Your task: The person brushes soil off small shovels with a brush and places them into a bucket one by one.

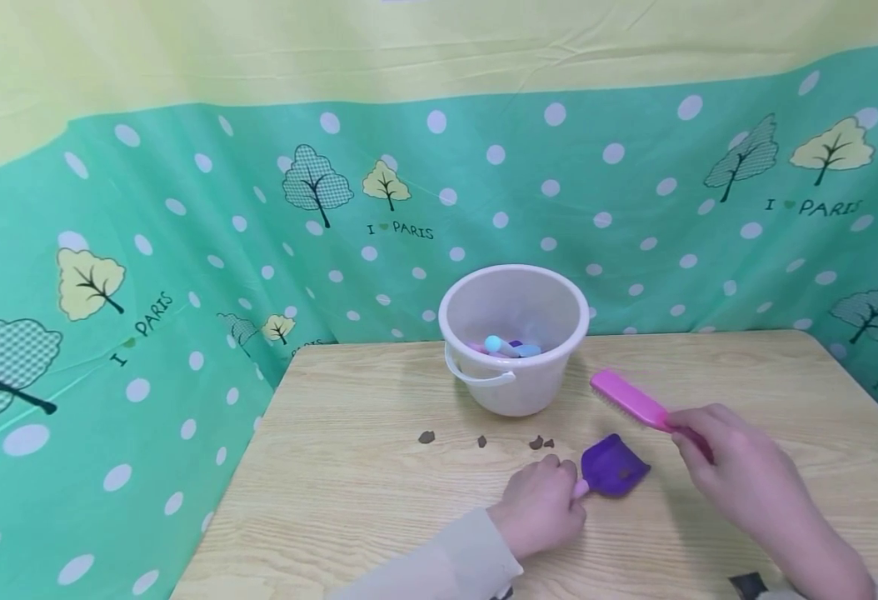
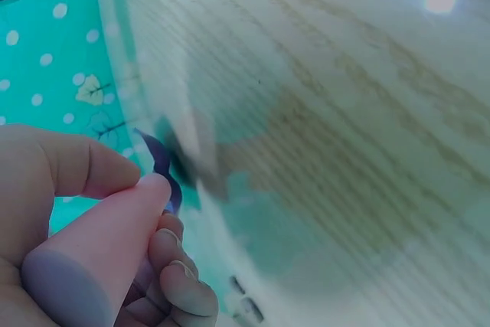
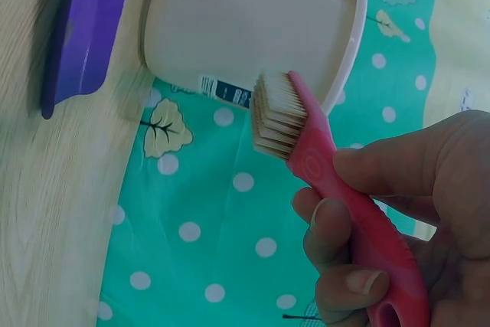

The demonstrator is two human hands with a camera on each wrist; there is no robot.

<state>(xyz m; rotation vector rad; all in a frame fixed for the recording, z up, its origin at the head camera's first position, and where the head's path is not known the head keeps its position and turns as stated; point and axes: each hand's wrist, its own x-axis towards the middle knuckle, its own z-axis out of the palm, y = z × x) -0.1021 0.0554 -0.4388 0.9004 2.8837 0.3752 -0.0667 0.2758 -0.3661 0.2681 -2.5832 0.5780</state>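
My left hand [image 1: 540, 508] grips the pink handle [image 2: 107, 250] of a small toy shovel with a purple scoop [image 1: 613, 467]. One small brown bit [image 1: 624, 473] lies in the scoop, which is low over the table. To the right, my right hand [image 1: 739, 467] holds a pink brush [image 1: 630, 398] by its handle, head pointing toward the bucket. Pale bristles [image 3: 277, 112] show on the brush in the right wrist view. Behind the shovel, several dark brown bits lie in a loose row, among them a left one [image 1: 427, 437] and a middle one [image 1: 481, 442].
A white bucket [image 1: 514, 387] stands at the back of the wooden table [image 1: 319, 500], its handle hanging down in front. Blue, pink and purple toy pieces [image 1: 510, 346] lie inside it. A green dotted cloth [image 1: 386, 283] hangs behind the table and along its left side.
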